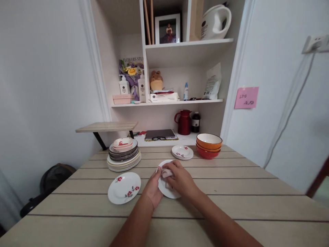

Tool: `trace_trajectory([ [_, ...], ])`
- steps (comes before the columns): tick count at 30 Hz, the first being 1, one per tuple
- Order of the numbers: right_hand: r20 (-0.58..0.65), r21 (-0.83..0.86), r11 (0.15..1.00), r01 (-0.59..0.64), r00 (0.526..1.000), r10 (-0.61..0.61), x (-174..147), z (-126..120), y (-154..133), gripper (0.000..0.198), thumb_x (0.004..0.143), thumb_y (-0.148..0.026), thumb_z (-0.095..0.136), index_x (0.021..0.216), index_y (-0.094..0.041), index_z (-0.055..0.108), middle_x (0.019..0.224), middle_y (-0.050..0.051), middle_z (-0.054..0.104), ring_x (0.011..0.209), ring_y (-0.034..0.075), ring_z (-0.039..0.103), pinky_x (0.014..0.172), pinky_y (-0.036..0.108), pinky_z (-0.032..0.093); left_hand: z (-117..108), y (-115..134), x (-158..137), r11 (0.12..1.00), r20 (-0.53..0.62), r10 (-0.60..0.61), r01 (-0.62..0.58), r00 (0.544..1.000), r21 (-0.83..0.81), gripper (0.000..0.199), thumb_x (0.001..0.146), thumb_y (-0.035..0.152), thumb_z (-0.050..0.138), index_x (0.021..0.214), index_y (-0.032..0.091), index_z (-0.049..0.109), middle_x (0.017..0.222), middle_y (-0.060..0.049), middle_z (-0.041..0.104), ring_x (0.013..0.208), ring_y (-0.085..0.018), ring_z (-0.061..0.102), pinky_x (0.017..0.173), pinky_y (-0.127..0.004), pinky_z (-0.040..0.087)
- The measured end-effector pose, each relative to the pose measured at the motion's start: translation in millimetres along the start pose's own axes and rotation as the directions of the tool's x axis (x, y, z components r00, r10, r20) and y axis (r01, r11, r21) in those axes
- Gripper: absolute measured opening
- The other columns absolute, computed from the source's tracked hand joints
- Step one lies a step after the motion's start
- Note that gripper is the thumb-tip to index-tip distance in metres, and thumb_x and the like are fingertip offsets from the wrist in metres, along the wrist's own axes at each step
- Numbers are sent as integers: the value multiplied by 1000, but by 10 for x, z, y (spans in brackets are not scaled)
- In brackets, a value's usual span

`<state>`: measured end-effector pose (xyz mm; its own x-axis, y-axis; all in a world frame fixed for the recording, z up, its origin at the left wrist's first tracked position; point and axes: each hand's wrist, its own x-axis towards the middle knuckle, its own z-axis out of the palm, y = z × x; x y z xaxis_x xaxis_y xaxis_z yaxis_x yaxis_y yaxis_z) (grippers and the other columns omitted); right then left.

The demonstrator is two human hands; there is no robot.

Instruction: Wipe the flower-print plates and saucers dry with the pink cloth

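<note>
In the middle of the table, my left hand (153,189) grips the left rim of a white plate (171,195), which is tilted up towards me. Bunched in the closed fingers of my right hand (180,176) is a pale pinkish cloth (167,172), pressed against the face of that plate. My right hand covers much of the plate's surface. To the left lies a flowered plate (125,188), white with red blossoms. Beyond my hands sits a small stack of flowered plates (182,151).
Left at the back stand stacked plates (124,161) topped by small dishes. Orange and red bowls (208,145) are nested at the back right. Behind the table are a laptop (159,134), a red jug (184,122) and a dark bottle (195,121). A raised wooden shelf (108,127) overhangs the left rear.
</note>
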<state>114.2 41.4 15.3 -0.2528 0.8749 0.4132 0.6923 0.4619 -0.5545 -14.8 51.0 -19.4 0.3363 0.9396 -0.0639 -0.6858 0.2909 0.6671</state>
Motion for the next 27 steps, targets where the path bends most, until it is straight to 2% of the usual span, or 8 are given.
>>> trace_trajectory([
  [4,-31,-49,997,-55,998,53,43,-50,105,29,79,-19,56,107,-26,62,115,5,52,89,17,56,70,25,38,23,2,-11,999,0,43,-43,999,5,46,84,36,63,125,14,58,108,-14,72,97,-26,68,92,-38,47],
  [12,143,-228,973,-48,986,82,9,-151,176,23,75,-18,58,96,-24,65,101,3,58,84,17,57,62,25,30,-33,68,20,998,-62,37,-40,997,-39,61,83,46,61,133,13,50,112,-16,70,101,-29,66,94,-41,47],
  [15,184,-211,977,5,982,35,-7,-129,123,20,73,-18,59,91,-23,66,98,3,60,82,16,56,63,25,31,-52,75,24,999,-61,15,-17,998,-29,59,84,44,61,132,12,51,112,-16,70,101,-29,66,93,-41,47],
  [21,255,-165,978,127,964,-82,-80,-74,-8,21,75,-18,57,94,-24,65,98,3,60,81,16,55,65,25,31,-13,68,0,1000,-34,1,-1,999,-2,50,85,40,62,125,10,57,111,-15,70,102,-27,66,93,-37,48],
  [24,252,-154,980,126,964,-84,-95,-71,-16,20,77,-18,56,94,-25,64,97,2,59,80,15,55,65,25,32,6,73,2,1000,-37,-3,4,999,17,51,85,43,61,125,11,57,112,-15,70,103,-27,65,93,-36,48],
  [27,196,-128,989,69,980,-42,-59,-61,21,22,79,-20,56,98,-26,63,106,2,57,86,16,56,68,25,33,21,78,10,999,-26,-8,9,1000,37,53,85,45,60,125,11,57,112,-15,70,103,-27,65,93,-37,48],
])
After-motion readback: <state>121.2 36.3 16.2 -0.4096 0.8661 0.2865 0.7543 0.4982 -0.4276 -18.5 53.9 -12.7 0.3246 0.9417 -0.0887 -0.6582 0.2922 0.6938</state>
